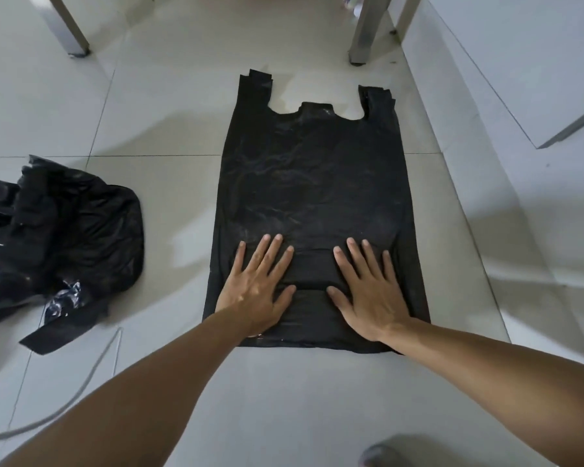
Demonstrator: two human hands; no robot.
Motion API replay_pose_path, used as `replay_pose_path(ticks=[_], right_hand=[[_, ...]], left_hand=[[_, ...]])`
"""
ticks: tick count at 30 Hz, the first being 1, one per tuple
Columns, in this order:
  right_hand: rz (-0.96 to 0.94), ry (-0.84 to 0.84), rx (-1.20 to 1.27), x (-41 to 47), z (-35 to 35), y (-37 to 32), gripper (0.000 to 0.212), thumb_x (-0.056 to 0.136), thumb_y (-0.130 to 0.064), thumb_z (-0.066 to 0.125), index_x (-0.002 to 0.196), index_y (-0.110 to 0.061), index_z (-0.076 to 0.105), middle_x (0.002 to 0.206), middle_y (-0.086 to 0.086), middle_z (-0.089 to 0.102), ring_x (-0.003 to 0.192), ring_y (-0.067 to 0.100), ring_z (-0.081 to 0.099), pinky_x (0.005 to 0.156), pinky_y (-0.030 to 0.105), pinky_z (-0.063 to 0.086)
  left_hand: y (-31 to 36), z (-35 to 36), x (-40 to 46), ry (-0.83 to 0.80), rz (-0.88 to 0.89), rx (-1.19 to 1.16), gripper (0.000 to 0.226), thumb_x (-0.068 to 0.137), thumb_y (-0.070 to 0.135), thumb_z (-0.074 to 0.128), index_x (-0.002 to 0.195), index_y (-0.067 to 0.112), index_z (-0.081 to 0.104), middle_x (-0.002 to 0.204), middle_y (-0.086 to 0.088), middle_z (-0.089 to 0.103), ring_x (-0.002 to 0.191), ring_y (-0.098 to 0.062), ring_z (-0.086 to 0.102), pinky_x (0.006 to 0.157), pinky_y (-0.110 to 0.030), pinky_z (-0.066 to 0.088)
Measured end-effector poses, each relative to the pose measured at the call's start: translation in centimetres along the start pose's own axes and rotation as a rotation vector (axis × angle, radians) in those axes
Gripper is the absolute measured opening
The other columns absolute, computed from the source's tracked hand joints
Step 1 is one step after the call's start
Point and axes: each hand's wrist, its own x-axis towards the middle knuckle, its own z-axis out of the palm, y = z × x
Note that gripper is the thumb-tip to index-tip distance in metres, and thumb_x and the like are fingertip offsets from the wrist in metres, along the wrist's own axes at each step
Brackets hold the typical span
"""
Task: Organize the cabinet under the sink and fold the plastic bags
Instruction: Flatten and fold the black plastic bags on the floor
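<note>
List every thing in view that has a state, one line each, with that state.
Flat black bag: spread flat on the tiled floor, handles pointing away, not yet folded.
Crumpled black bags: loose heap on the floor to the left, unfolded.
Left hand: open, fingers straight, palm pressing the flat bag's near end.
Right hand: open, fingers straight, palm pressing the same end.
White cord: lying slack on the floor.

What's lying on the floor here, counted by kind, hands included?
Flat black bag, spread on the tiles: 1
Crumpled heap of black bags; how many it holds cannot be told: 1
Hands, left hand and right hand, pressing flat on the spread bag: 2
Metal furniture legs: 2
Pale cord: 1
Total: 7
</note>
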Motion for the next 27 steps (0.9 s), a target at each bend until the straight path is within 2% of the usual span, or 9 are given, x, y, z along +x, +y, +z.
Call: replay_pose_path(ticks=[3, 6, 8, 11, 13, 17, 20, 27], right_hand=[[0.018, -0.001, -0.026, -0.5, 0.1, 1.9, 0.074, 0.092, -0.067, 0.000, 0.155, -0.028, -0.001, 0.163, 0.001, -0.006, 0.150, 0.024, -0.007, 0.121, 0.051, 0.002], [0.041, -0.004, -0.027, -0.7, -0.2, 2.2, 0.077, 0.090, -0.067, -0.007, 0.155, -0.027, -0.001, 0.164, 0.003, -0.003, 0.151, 0.026, -0.005, 0.121, 0.052, 0.003], [0.044, 0.003, -0.020, -0.9, -0.8, 1.3, 0.076, 0.092, -0.065, -0.003, 0.156, -0.023, 0.001, 0.164, 0.005, -0.004, 0.150, 0.028, -0.006, 0.120, 0.053, 0.002], [-0.039, 0.044, 0.049, -2.1, -1.2, -1.0, 0.072, 0.096, -0.063, 0.008, 0.156, -0.023, 0.007, 0.163, 0.004, -0.002, 0.150, 0.029, -0.006, 0.120, 0.055, 0.003], [-0.061, 0.017, 0.071, -3.1, -0.5, -1.5, 0.072, 0.095, -0.065, 0.006, 0.156, -0.025, 0.010, 0.163, 0.003, 0.001, 0.150, 0.029, -0.003, 0.119, 0.055, 0.004], [0.061, 0.000, 0.020, -3.7, 1.1, 1.4, 0.074, 0.093, -0.067, 0.007, 0.155, -0.027, 0.015, 0.163, 0.003, 0.009, 0.150, 0.028, 0.007, 0.119, 0.054, 0.011], [0.186, -0.004, 0.027, -3.7, 1.3, 3.5, 0.077, 0.091, -0.069, 0.004, 0.156, -0.027, 0.008, 0.164, 0.003, 0.004, 0.151, 0.027, 0.002, 0.120, 0.052, 0.008], [0.198, 0.024, 0.023, -2.4, -1.9, 3.7, 0.083, 0.089, -0.072, 0.002, 0.156, -0.022, 0.005, 0.164, 0.003, -0.001, 0.150, 0.026, -0.006, 0.120, 0.051, 0.001]], left_hand=[[-1.2, -0.2, -0.3, -0.016, -0.012, 0.045, 0.072, 0.092, 0.063, 0.004, 0.155, 0.029, -0.001, 0.162, -0.003, -0.006, 0.149, -0.022, -0.007, 0.119, -0.052, -0.002], [-2.3, -0.5, -0.8, -0.025, -0.089, 0.041, 0.075, 0.090, 0.066, -0.001, 0.154, 0.028, -0.002, 0.162, -0.006, -0.007, 0.149, -0.024, -0.009, 0.119, -0.054, -0.002], [-2.5, -0.8, -1.2, -0.005, -0.124, 0.030, 0.076, 0.091, 0.066, 0.001, 0.154, 0.023, 0.000, 0.162, -0.009, -0.006, 0.149, -0.027, -0.008, 0.118, -0.055, -0.001], [-1.4, -0.7, -2.5, 0.034, -0.046, 0.011, 0.074, 0.094, 0.064, 0.010, 0.155, 0.022, 0.005, 0.162, -0.009, -0.002, 0.149, -0.028, -0.005, 0.119, -0.056, 0.003], [-1.2, -0.1, -3.4, 0.019, -0.016, 0.005, 0.073, 0.094, 0.065, 0.010, 0.155, 0.024, 0.007, 0.162, -0.009, 0.001, 0.149, -0.028, -0.002, 0.119, -0.055, 0.005], [-2.7, 0.7, -3.8, -0.004, -0.050, 0.003, 0.074, 0.093, 0.068, 0.007, 0.155, 0.027, 0.010, 0.162, -0.007, 0.004, 0.149, -0.028, 0.000, 0.119, -0.054, 0.008], [-3.2, 0.5, -3.7, -0.030, -0.057, 0.005, 0.077, 0.091, 0.070, 0.005, 0.155, 0.028, 0.009, 0.162, -0.007, 0.003, 0.149, -0.028, -0.001, 0.119, -0.054, 0.007], [-3.7, -1.6, -3.3, -0.117, -0.028, -0.030, 0.084, 0.083, 0.078, 0.002, 0.151, 0.031, -0.017, 0.158, -0.004, -0.026, 0.146, -0.026, -0.021, 0.118, -0.052, -0.010]])
